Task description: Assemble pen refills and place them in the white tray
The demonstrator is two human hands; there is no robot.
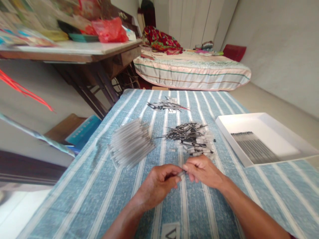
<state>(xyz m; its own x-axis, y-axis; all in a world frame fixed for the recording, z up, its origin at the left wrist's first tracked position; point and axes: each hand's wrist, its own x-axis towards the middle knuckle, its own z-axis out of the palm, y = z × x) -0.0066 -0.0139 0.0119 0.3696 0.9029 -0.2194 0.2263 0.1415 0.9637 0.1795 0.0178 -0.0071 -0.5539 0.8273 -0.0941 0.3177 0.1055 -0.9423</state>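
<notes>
Close together over the striped cloth, my left hand (pixel 163 182) and my right hand (pixel 203 171) are pinched at a small, pale translucent pen part (pixel 182 173). My left thumb and index finger grip one end; the right fingertips close on the other, hiding much of it. Just beyond my right hand lies a loose heap of small black and clear pen parts (pixel 190 134). A stack of long translucent pen barrels (pixel 132 142) rests to the left, beyond my left hand. Further back is a smaller scatter of thin dark pieces (pixel 166 105), one with a red tip.
A shallow white box (pixel 286 141) on the right holds a row of dark-tipped pens (pixel 251 144). The blue striped cloth (pixel 112 205) covers the table. At left stands a desk (pixel 102 53) with a red plastic bag (pixel 111 30). A bed (pixel 194 71) is behind.
</notes>
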